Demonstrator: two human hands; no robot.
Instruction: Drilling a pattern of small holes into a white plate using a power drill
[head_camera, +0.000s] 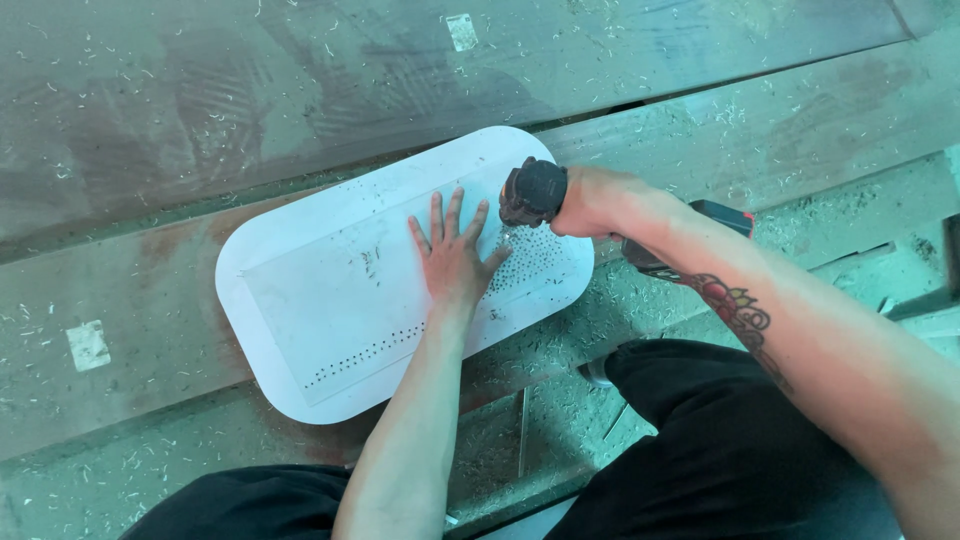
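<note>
Holding the cordless drill (535, 192) with my right hand (595, 200), the grip closed tight around its handle, I press the bit down on the white panel (330, 290), right of the frame's middle. My left hand (452, 255) lies flat on the panel, fingers spread, just beside the bit. This is the danger, I think: if the bit slips on the smooth surface, it can reach my fingers. The panel rests on the wooden boards (140, 300), and shavings (530, 255) beneath could let it slide.
</note>
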